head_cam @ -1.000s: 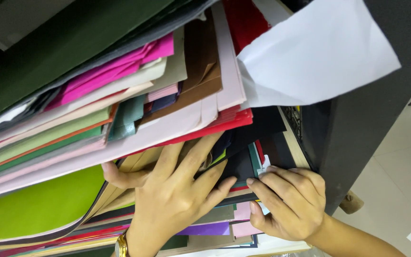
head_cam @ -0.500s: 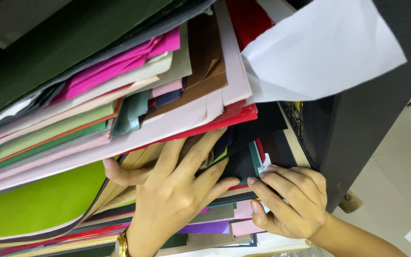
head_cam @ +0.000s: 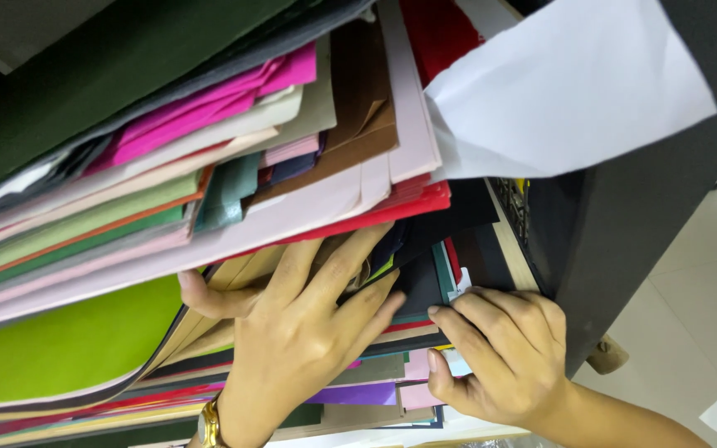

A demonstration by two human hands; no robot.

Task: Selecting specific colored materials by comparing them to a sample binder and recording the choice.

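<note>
Left hand: the left hand [head_cam: 296,344] lies flat with its fingers spread and pushed into the gap in a stack of coloured sheets [head_cam: 209,207], palm on the lower sheets; its grip is open, closed on nothing
Left thumb: it points out to the left and touches the curled edge of the tan sheets [head_cam: 209,315] just beside the lime green sheet [head_cam: 60,348]
Right hand: the right hand [head_cam: 504,357] sits at the right end of the stack, fingers curled over the edges of the lower sheets; its grip pinches the dark sheet edges [head_cam: 425,290] near the corner
Wrist: a gold-coloured watch [head_cam: 207,427] shows on the left wrist at the bottom edge
Upper sheets: pale pink, red, brown, magenta, dark green and grey sheets fan out above the left hand, lifted clear of it
Lower sheets: purple, pink, teal and dark sheets lie under both hands
White sheet: a white sheet [head_cam: 566,91] sticks out at the top right, above the right hand and apart from it
Shelf: a black shelf [head_cam: 649,207] wall stands to the right of the stack, just beside the right hand
Floor: a pale tiled floor [head_cam: 707,332] shows at the lower right
</note>
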